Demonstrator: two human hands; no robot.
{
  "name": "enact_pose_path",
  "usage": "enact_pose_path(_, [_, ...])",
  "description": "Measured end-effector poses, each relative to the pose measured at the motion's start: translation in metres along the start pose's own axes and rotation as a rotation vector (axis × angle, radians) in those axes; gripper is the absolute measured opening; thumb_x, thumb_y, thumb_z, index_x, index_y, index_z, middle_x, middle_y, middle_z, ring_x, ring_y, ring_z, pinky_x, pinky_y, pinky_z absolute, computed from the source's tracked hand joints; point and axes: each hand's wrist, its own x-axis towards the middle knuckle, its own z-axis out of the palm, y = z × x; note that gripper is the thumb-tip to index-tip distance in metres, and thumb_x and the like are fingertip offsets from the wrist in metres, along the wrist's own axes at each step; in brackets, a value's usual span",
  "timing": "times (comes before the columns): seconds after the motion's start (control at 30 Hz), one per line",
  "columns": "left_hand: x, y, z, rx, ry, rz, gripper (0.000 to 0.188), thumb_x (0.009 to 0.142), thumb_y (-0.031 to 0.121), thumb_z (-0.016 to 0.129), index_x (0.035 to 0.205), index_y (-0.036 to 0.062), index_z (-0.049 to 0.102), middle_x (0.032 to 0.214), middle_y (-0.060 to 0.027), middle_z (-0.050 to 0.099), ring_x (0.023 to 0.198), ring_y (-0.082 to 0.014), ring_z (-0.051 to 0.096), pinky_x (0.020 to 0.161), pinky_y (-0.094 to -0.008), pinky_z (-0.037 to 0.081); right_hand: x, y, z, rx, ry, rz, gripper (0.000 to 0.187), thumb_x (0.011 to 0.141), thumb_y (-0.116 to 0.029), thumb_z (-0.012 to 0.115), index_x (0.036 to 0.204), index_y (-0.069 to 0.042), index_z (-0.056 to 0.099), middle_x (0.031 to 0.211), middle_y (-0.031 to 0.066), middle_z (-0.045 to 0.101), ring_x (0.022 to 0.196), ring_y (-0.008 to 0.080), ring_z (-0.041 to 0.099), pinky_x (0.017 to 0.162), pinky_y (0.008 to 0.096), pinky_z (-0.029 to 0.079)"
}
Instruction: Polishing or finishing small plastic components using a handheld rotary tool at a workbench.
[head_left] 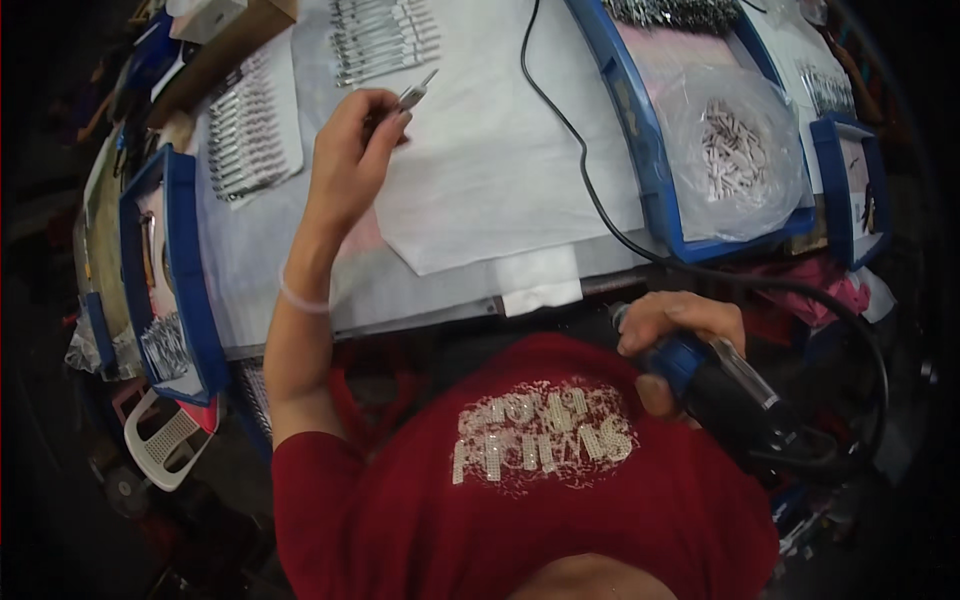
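My left hand (358, 150) is raised over the white-covered table, its fingers pinching a small metal part (414, 92) with a thin shaft pointing up and right. The part's lower end is hidden by my fingers. Close to my body, past the table's near edge, my right hand (685, 325) is wrapped round a corded electric screwdriver (735, 390) with a black body and a blue collar. Its metal tip points up and left, apart from the metal part. Beyond my left hand lie rows of similar slim metal parts (385, 40), and more rows (245, 130) sit to its left.
A black cord (585, 165) crosses the table. On the right, a blue tray (650, 170) carries a clear bag of small pinkish pieces (735, 150). Smaller blue trays stand at the far right (835, 150) and left (185, 240). A folded white cloth (540, 280) lies at the near edge.
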Motion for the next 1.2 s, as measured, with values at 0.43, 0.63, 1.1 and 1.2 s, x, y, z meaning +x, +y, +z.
enact_pose_path(0.43, [-0.197,0.047,0.107,-0.983,-0.399,-0.754,0.044,0.103,0.034,0.039,0.114,-0.002,0.062,0.074,0.0006,0.055,0.062,-0.006,0.048,0.06,-0.0195,0.039,-0.018,0.028,0.044,-0.008,0.175,0.333,0.043,0.066,-0.004,0.081,0.103,-0.001,0.059,0.09,0.0067,0.068,0.062,0.0072,0.062,0.057,0.0212,0.051])
enact_pose_path(0.63, [-0.209,0.029,0.141,-1.222,-0.313,-0.834,0.043,0.102,0.038,0.04,0.1,0.0008,0.062,0.072,-0.001,0.055,0.061,-0.0089,0.051,0.058,-0.0214,0.041,-0.02,0.029,0.051,0.052,0.167,0.489,0.041,0.07,-0.004,0.08,0.105,-0.001,0.058,0.091,0.0092,0.069,0.078,0.0138,0.069,0.068,0.0242,0.053])
enact_pose_path(1.1, [-0.203,0.02,0.142,-1.516,-0.205,-0.927,0.045,0.102,0.042,0.038,0.094,0.0026,0.058,0.063,-0.0006,0.048,0.045,-0.0064,0.035,0.044,-0.0211,0.03,-0.008,0.058,0.057,-0.053,0.004,0.504,0.032,0.071,0.001,0.076,0.098,0.001,0.059,0.082,0.0059,0.065,0.096,0.0178,0.067,0.07,0.0249,0.049])
enact_pose_path(1.2, [-0.206,0.02,0.145,-1.544,-0.176,-0.912,0.044,0.101,0.042,0.041,0.088,0.0024,0.056,0.063,-0.0014,0.048,0.045,-0.0069,0.035,0.043,-0.0215,0.029,-0.001,0.063,0.057,-0.09,-0.059,0.537,0.04,0.072,-0.004,0.077,0.106,0.002,0.058,0.085,0.0048,0.069,0.079,0.0104,0.067,0.068,0.0237,0.05])
